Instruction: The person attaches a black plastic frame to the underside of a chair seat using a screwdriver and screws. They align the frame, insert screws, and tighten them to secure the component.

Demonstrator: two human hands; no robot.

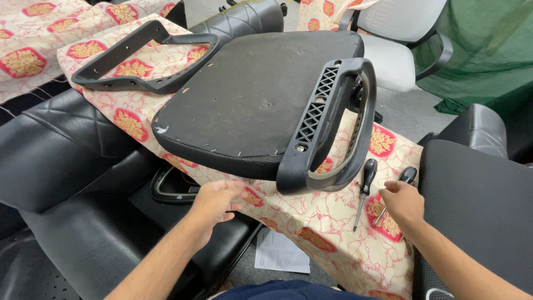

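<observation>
An upside-down black chair seat [250, 94] lies on a table covered with a patterned cloth [327, 216]. A black plastic armrest [327, 128] is bolted to the seat's right edge. My left hand [216, 201] hovers open just below the seat's near edge, holding nothing. My right hand [404, 203] rests on the cloth, fingers apart, next to two black-handled screwdrivers [363, 191] [401, 183]. A second, loose armrest [147, 58] lies on the cloth at the far left.
Black quilted chair backs [66, 144] lie at the left and below the table. A mesh chair seat [477, 194] stands at the right. A white office chair [397, 39] and green cloth [488, 50] are behind. A paper sheet [283, 253] lies on the floor.
</observation>
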